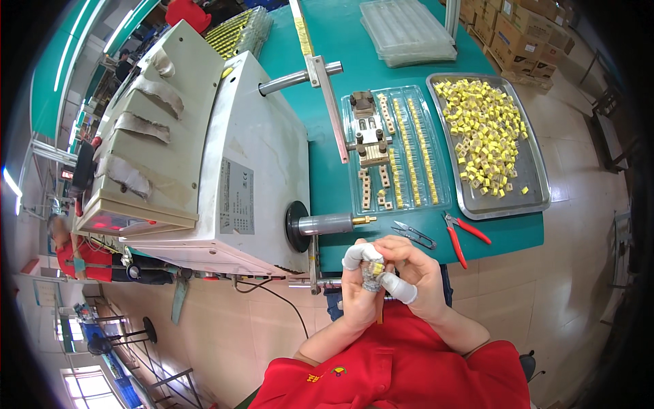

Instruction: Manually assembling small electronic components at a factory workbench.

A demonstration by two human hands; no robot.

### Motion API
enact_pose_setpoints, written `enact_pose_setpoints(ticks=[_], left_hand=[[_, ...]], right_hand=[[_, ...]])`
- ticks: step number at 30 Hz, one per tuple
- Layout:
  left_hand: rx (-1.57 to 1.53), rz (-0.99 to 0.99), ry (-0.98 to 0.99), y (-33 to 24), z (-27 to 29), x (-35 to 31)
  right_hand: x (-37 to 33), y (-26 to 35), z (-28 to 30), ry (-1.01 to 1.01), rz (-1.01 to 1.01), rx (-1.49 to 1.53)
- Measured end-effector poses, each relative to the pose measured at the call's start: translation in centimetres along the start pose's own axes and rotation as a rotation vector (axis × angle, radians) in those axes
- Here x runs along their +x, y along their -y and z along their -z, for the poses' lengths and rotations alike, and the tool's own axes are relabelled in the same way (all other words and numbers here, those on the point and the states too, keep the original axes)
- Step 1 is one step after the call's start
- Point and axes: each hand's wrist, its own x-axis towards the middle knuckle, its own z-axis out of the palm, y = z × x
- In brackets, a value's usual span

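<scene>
The person wears a red short-sleeved shirt, its chest bearing a yellow mark and a small multicoloured emblem. White covers (snug little caps) sheathe digits on both hands; blue trousers show too.

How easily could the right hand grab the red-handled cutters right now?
Probably easily, yes: the red-handled cutters lie nearby on the green table, and nothing seems to cover them. But the right hand is busy with a small yellow piece, so it may need freeing first.
</scene>
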Motion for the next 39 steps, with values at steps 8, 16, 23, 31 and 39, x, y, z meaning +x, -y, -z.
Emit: enact_pose_setpoints(ticks=[8,16,23,31,39], left_hand=[[0.047,-0.012,0.004,0.2,-0.4,0.3],[0.117,0.06,-0.145,-0.3,-1.4,1.1],[0.055,0.208,-0.115,-1.6,0.0,1.8],[0.054,0.296,-0.246,-1.7,-1.1,1.9],[0.044,0.415,-0.175,-2.8,-0.2,2.7]], right_hand=[[0.1,0.0,0.1,0.011,-0.001,0.042],[0.4,-1.1,0.1,-0.064,0.071,-0.049],[2.0,2.4,1.5,0.075,0.024,-0.613],[3.2,3.2,2.3,0.287,0.386,-1.025],[5.6,2.9,3.8,0.208,0.416,-1.075]])
